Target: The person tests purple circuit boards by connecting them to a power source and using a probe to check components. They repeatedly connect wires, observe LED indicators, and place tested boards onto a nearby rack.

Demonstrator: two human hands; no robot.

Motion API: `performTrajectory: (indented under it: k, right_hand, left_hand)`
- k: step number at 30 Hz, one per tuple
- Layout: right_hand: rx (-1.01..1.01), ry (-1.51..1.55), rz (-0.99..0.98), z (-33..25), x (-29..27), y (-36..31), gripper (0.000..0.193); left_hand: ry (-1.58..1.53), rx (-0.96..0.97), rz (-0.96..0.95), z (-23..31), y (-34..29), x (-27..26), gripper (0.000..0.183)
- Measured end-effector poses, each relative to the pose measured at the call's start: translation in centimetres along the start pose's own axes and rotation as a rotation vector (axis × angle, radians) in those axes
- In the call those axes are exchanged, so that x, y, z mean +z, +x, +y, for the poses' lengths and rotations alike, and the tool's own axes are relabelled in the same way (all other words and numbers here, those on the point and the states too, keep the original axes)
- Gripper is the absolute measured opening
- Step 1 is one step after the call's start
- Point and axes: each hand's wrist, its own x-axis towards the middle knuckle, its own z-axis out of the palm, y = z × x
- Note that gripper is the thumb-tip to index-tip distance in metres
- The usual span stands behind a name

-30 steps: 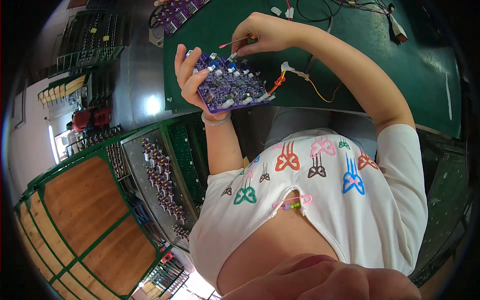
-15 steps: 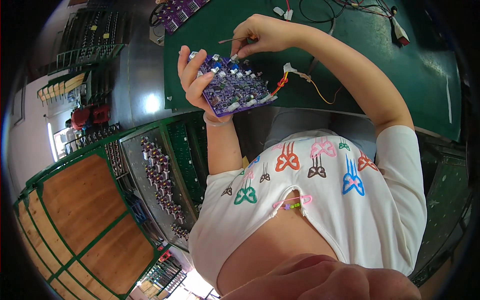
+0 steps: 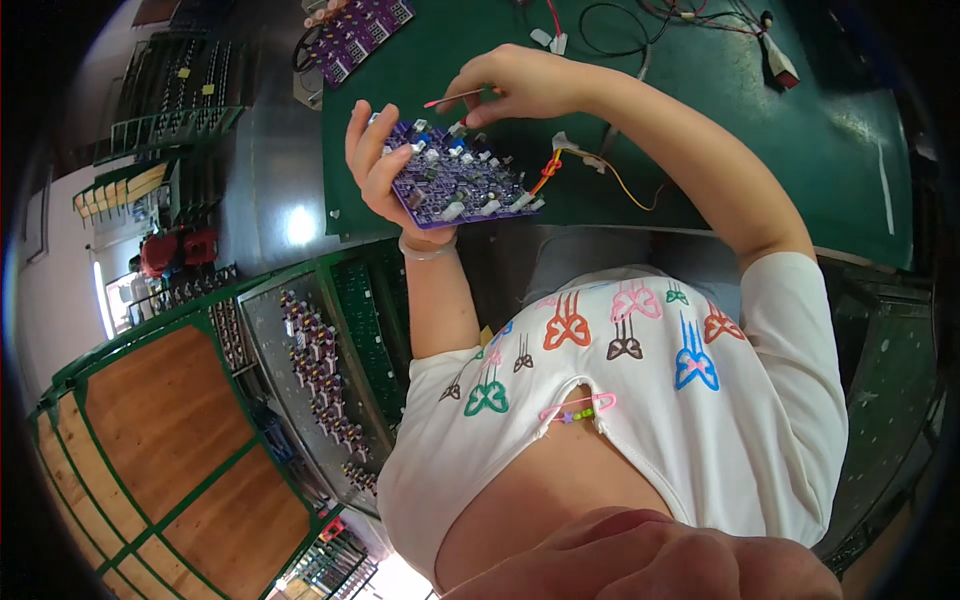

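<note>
My left hand [image 3: 378,165] grips a purple circuit board [image 3: 460,180] by its left side, fingers over the edge, tilting it above the table. White connectors and small blue parts crowd the board's face. At its far edge is my right hand [image 3: 515,85], fingers closed around a thin stick [image 3: 455,98] with a reddish tip pointing left. My right fingertips are close to the connectors there; whether they touch one I cannot tell. Red and yellow wires [image 3: 551,170] run from the board's right corner to a white plug [image 3: 566,141] on the table.
On the green tabletop [image 3: 800,170], more purple boards [image 3: 360,38] lie at the far left. Dark cables [image 3: 690,15] and a white-and-red plug [image 3: 780,65] are at the far right. To my left, a metal tray [image 3: 270,345] carries rows of small parts beside green-framed racks [image 3: 170,420].
The stick in my right hand has turned, and its reddish tip now shows. My right hand is a little lower, still at the board's far edge. My left hand keeps its hold.
</note>
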Motion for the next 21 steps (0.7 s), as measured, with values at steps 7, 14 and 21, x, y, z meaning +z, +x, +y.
performTrajectory:
  k: [7, 14, 21]
  right_hand:
    - [0.221, -0.44, 0.42, -0.2, -8.6, -12.0, 0.017]
    - [0.923, -0.848, 0.402, 0.6, -17.1, -25.3, 0.044]
    - [0.702, -0.514, 0.467, 4.4, -15.8, -27.6, 0.033]
  left_hand:
    - [0.213, -0.098, 0.002, -0.6, 2.3, 0.7, 0.053]
    - [0.545, -0.126, -0.102, -2.4, 5.0, 2.3, 0.048]
    - [0.424, -0.128, -0.149, -3.3, 6.0, 3.2, 0.046]
